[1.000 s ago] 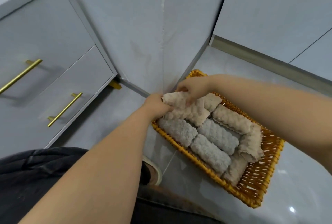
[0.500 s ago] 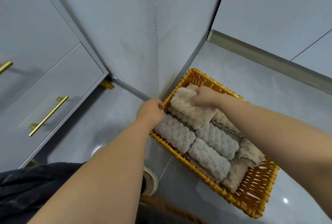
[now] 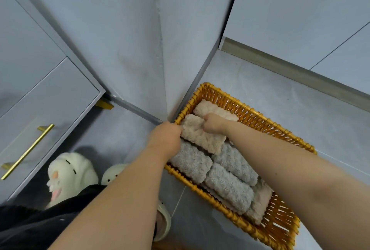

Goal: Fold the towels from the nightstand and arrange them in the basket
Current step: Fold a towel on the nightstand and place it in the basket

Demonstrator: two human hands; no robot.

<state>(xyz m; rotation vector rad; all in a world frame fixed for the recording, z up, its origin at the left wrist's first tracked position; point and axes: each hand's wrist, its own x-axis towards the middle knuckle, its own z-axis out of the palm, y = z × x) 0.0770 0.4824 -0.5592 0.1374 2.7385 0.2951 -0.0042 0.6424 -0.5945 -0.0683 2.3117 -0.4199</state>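
Here both hands, left hand [image 3: 165, 139] and right hand [image 3: 213, 123], grip the beige towel [image 3: 200, 135] low in the basket [image 3: 260, 116].

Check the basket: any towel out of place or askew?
Mostly tidy: the gray rolls lie in neat rows. One beige towel at the near end of the basket looks slumped and loose, not a firm roll. The left hand and right hand grip a beige roll at the far end; it seems to overlap the gray ones.
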